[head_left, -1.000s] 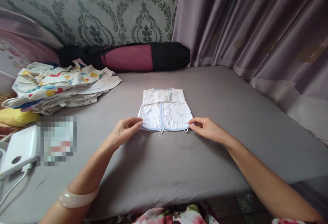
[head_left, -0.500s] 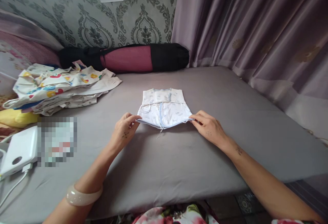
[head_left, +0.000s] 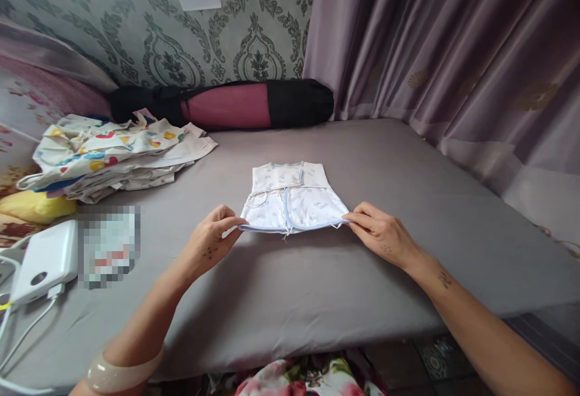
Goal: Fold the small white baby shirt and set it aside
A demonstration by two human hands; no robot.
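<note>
A small white baby shirt (head_left: 312,203) with a faint print, blue edging and thin ties lies on the grey bed sheet (head_left: 290,299). Its near hem is raised a little off the sheet and stretched between my hands. My left hand (head_left: 215,239) pinches the hem's left corner between thumb and fingers. At the right corner, my right hand (head_left: 383,233) grips the hem the same way. The shirt's upper part, with the neckline, rests flat on the sheet, facing away from me.
On the left is a pile of printed clothes (head_left: 113,148). Nearer stand a white power bank (head_left: 45,260) with cables and a blurred item (head_left: 111,245). A long black and maroon bag (head_left: 226,106) lies along the wall; purple curtains (head_left: 430,52) hang at the right.
My hands have moved apart, drawing the hem wider and straighter, so it no longer sags in the middle. The view has shifted slightly.
</note>
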